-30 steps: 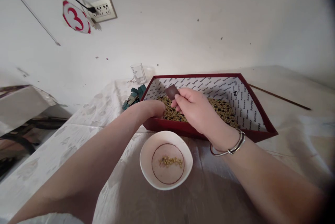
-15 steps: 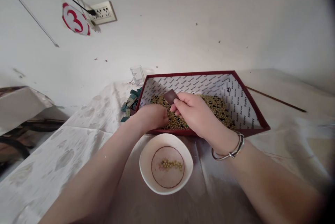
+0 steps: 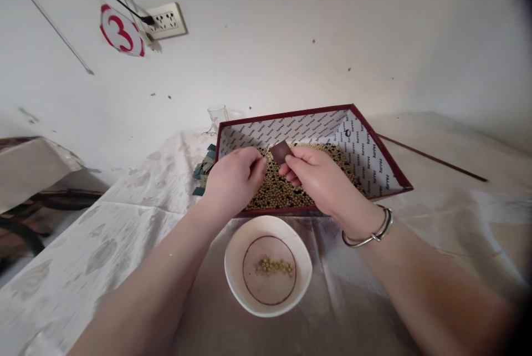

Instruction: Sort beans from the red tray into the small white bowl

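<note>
My right hand [image 3: 318,176] pinches a small dark brown square card [image 3: 281,152] between thumb and fingers, above the beads. My left hand [image 3: 236,178] is closed over the left part of the box, thumb against the curled fingers. What it holds, if anything, is hidden. Beneath both hands is a dark red box [image 3: 394,164] with a white printed lining. Small yellowish and black beads [image 3: 286,195] cover its bottom. Nearer to me stands a white bowl [image 3: 235,284], with several yellowish beads [image 3: 275,266] lying in its middle.
A pile of dark green pieces [image 3: 203,170] lies left of the box, and a clear glass cup [image 3: 217,116] stands behind it. To the right, a thin brown stick [image 3: 434,157] rests on the patterned tablecloth [image 3: 108,245]. A wall socket [image 3: 166,20] is behind.
The box has shifted left and turned slightly. My left hand has risen and its thumb now shows. My right hand has moved slightly right with the card.
</note>
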The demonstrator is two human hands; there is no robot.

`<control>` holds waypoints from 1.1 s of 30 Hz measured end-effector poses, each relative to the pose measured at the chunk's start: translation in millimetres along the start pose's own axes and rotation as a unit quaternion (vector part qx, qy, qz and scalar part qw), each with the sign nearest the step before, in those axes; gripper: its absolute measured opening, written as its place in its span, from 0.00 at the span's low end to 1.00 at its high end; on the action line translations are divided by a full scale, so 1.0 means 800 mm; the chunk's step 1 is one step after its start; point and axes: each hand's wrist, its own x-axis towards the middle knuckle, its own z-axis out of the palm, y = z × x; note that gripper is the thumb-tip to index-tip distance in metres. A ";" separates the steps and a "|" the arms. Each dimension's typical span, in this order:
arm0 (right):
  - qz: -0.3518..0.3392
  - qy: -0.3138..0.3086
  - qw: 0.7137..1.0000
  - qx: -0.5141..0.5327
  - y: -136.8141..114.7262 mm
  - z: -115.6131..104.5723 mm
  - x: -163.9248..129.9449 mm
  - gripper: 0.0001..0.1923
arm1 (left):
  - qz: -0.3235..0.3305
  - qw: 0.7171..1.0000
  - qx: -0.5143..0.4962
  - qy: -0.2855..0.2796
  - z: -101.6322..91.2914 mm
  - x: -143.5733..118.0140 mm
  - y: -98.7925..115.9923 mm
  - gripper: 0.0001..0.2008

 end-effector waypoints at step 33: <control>-0.019 -0.032 0.996 -0.084 -0.014 -0.010 -0.010 0.11 | -0.015 0.971 -0.186 0.151 0.001 -0.020 0.007 0.07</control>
